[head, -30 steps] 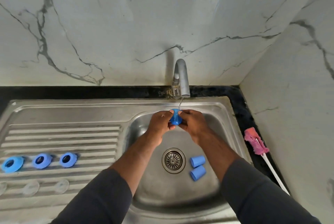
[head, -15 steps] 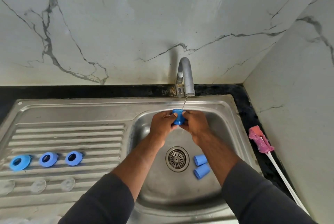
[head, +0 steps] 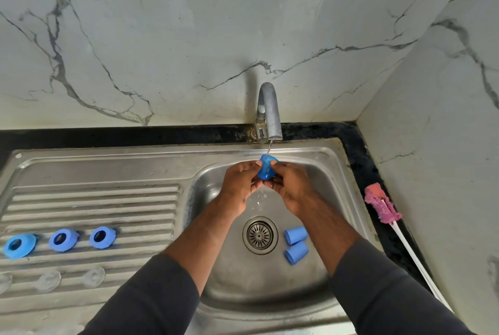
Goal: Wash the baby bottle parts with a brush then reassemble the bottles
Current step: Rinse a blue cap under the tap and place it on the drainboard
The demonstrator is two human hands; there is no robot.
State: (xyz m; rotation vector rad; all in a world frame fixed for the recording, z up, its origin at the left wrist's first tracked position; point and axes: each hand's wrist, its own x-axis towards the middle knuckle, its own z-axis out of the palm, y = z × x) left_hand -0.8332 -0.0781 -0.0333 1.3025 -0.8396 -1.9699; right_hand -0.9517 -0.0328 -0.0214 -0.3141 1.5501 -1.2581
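My left hand (head: 240,182) and my right hand (head: 293,186) both grip a blue bottle cap (head: 266,168) under a thin stream from the tap (head: 268,113), over the sink basin (head: 216,199). Water runs off below the cap. Two more blue caps (head: 296,234) (head: 296,252) lie on the basin floor right of the drain (head: 260,235). Three blue screw rings (head: 19,245) (head: 64,239) (head: 102,237) sit in a row on the ribbed drainboard (head: 94,199). Three clear teats (head: 93,277) (head: 49,280) (head: 4,282) lie in front of them. A pink-headed brush (head: 381,206) lies on the black counter at right.
A marble wall stands behind the sink and another close on the right. The brush's white handle (head: 415,256) runs along the narrow black counter strip (head: 361,162) between basin and right wall.
The view has shifted slightly, so the sink sits a little further right in frame. Both hands have turned the blue cap a little under the stream; more of it now shows above the fingers.
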